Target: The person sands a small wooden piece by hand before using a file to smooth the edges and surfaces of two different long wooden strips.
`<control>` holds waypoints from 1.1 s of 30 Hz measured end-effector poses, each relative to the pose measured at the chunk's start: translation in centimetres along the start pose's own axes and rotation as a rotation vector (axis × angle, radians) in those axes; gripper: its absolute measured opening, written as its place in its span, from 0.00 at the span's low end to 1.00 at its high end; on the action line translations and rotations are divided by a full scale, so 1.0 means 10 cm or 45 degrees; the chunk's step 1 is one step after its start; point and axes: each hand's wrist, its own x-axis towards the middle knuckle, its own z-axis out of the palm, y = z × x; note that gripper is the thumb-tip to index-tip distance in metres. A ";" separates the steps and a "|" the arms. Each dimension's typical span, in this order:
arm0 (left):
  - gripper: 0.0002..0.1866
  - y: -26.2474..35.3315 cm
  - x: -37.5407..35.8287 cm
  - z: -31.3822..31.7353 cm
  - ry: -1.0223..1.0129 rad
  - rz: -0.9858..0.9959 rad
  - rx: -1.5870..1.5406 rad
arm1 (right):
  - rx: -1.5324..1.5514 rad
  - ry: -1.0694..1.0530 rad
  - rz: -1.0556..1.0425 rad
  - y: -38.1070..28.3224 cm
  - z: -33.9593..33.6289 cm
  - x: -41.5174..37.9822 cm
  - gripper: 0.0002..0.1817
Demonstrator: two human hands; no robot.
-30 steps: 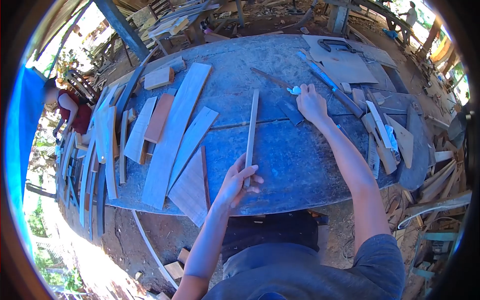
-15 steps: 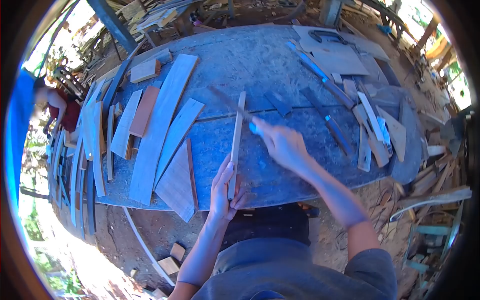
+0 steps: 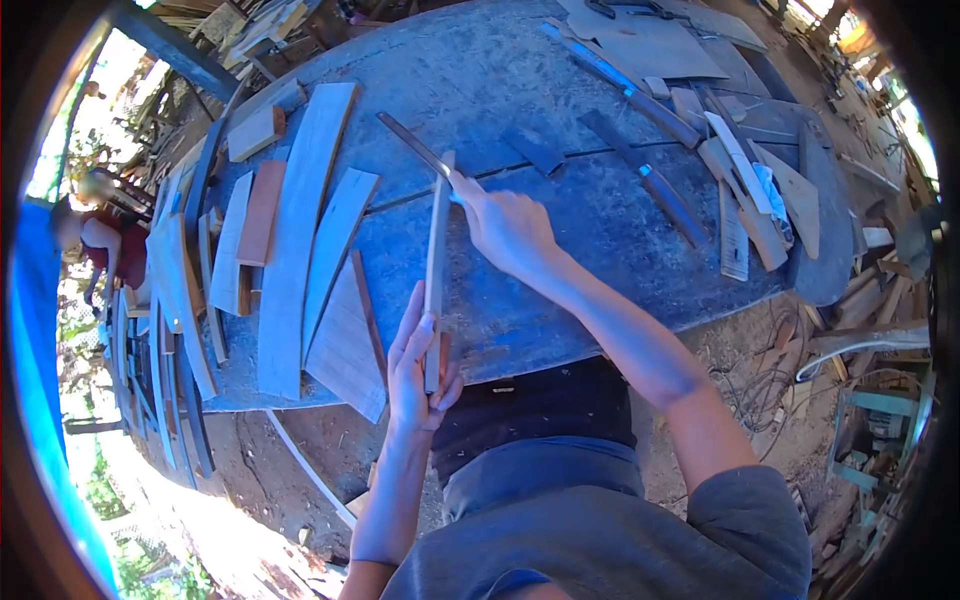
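My left hand (image 3: 412, 378) is closed around the lower end of a narrow wooden strip (image 3: 436, 270), which points away from me over the near edge of the table. Gripped in my right hand (image 3: 508, 235) is a file (image 3: 408, 139), its long dark blade slanting up and left across the strip's far end. The handle is mostly hidden in my fingers. Left of the strip lie a wedge-shaped board (image 3: 340, 345) and a long pale board (image 3: 308, 230).
The worn blue table (image 3: 520, 320) carries several wood offcuts on its left, including a reddish block (image 3: 262, 212). To the right lie dark long-bladed tools (image 3: 665, 200), a flat sheet (image 3: 660, 50) and a C-clamp (image 3: 640, 8). Another person (image 3: 115, 245) is at far left.
The file has moved to the left and is sharper in view, still across the strip's far end. My view has shifted, so the table's contents appear higher.
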 end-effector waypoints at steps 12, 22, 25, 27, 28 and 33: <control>0.33 0.01 -0.10 -0.10 0.030 -0.037 -0.029 | 0.059 -0.061 0.122 -0.03 -0.03 -0.13 0.24; 0.33 0.03 -0.04 -0.13 0.059 -0.019 -0.010 | 0.078 -0.023 0.100 0.08 0.08 -0.02 0.23; 0.34 0.08 0.01 -0.15 0.025 -0.006 -0.033 | 0.107 -0.117 0.003 -0.18 -0.08 -0.45 0.22; 0.34 0.05 0.02 -0.16 0.057 -0.018 -0.024 | 0.144 -0.040 -0.090 -0.14 -0.01 -0.51 0.23; 0.34 0.04 0.02 -0.15 0.068 -0.002 -0.005 | 0.151 -0.046 -0.065 -0.05 0.06 -0.36 0.23; 0.34 0.10 0.03 -0.21 0.059 0.021 -0.009 | 0.108 -0.188 0.076 -0.14 0.02 -0.14 0.25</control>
